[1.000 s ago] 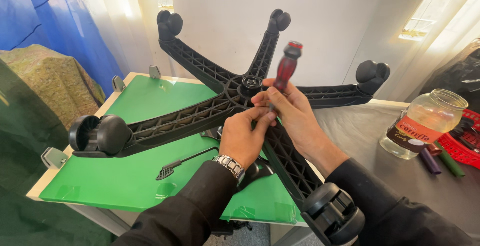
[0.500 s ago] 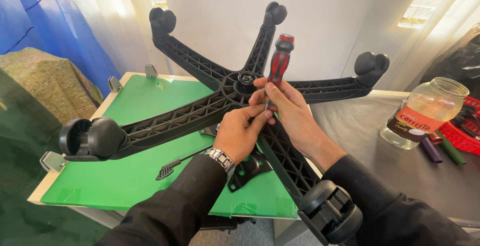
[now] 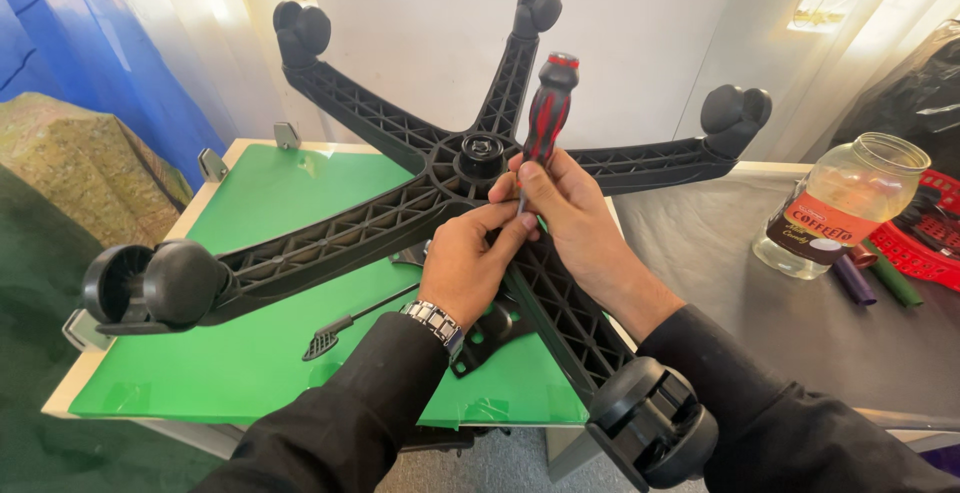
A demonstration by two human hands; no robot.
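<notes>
A black five-armed chair base point(image 3: 400, 208) with caster wheels lies upside down on a green mat point(image 3: 270, 203). My right hand point(image 3: 570, 218) grips the shaft of a red-and-black screwdriver point(image 3: 548, 111), which stands upright just right of the base's hub point(image 3: 480, 158). My left hand point(image 3: 470, 263), with a metal wristwatch point(image 3: 435, 318), pinches near the screwdriver's tip, fingers against the right hand. The tip itself is hidden by my fingers.
A glass jar point(image 3: 845, 208) with a label stands on the grey table point(image 3: 740, 293) at right, next to purple and green markers point(image 3: 870, 278) and a red basket point(image 3: 930, 238). A black bracket point(image 3: 490, 333) lies under the base. Blue cloth hangs at left.
The view has shifted slightly. My hands and the screwdriver stay at the hub, the screwdriver now standing more upright.
</notes>
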